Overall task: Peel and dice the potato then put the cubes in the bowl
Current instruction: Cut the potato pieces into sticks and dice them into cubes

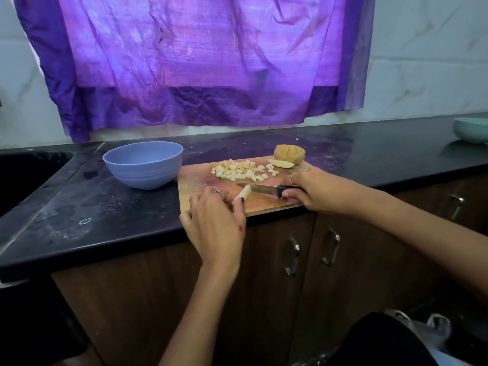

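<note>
A wooden cutting board (pixel 266 202) lies on the black counter. My left hand (pixel 215 223) pinches a pale potato strip (pixel 242 194) on the board's near part. My right hand (pixel 320 190) grips the black handle of a knife (pixel 260 188), whose blade lies against the strip's far end. A pile of several potato cubes (pixel 244 170) sits on the far part of the board. A potato chunk with skin (pixel 289 154) and a cut slice (pixel 280 163) rest at the board's far right corner. The blue bowl (pixel 144 165) stands left of the board, and I see nothing in it.
A dark sink (pixel 23 173) is set into the counter at the far left. A pale green bowl (pixel 471 129) stands at the far right edge. A purple curtain (pixel 200 62) hangs behind the counter. Brown cabinet doors with metal handles (pixel 294 256) are below.
</note>
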### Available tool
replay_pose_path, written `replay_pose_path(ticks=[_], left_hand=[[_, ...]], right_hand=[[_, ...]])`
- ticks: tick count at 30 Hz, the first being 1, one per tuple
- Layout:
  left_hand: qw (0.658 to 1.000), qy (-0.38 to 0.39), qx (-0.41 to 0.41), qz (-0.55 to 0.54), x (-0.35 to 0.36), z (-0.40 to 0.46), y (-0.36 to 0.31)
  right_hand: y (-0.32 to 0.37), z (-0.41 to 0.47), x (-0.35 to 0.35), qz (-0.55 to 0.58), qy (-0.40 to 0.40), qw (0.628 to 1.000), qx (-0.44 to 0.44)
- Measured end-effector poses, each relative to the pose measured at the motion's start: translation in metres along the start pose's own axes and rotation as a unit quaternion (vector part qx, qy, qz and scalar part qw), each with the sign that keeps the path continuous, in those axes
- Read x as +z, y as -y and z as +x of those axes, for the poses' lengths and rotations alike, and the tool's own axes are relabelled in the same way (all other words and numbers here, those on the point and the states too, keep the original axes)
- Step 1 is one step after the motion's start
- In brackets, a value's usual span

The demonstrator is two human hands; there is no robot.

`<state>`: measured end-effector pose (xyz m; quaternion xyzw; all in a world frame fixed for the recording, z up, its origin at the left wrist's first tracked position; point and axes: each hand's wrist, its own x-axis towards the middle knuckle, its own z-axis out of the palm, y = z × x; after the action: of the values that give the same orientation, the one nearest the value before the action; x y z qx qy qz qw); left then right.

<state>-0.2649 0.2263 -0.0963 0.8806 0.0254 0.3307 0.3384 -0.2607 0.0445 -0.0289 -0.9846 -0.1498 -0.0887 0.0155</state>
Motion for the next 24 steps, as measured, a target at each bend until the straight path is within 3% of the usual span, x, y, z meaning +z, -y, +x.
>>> replay_pose_path(ticks=[4,7,10,24], left_hand=[[1.0,0.005,0.005,-0.007,-0.002,0.0,0.0],[1.0,0.011,0.002,-0.011,-0.002,0.0,0.001],[1.0,0.013,0.001,-0.012,0.0,0.001,0.002],[1.0,0.012,-0.006,-0.007,0.001,0.002,0.002]], right_hand=[[0.008,-0.01,0.008,-0.104,-0.097,0.989,0.038],[0.006,-0.01,0.02,0.007,-0.139,0.989,0.043],[0.003,-0.007,0.026,0.064,-0.14,0.988,0.029],[-0.004,0.012,0.016,0.02,-0.111,0.993,-0.037]])
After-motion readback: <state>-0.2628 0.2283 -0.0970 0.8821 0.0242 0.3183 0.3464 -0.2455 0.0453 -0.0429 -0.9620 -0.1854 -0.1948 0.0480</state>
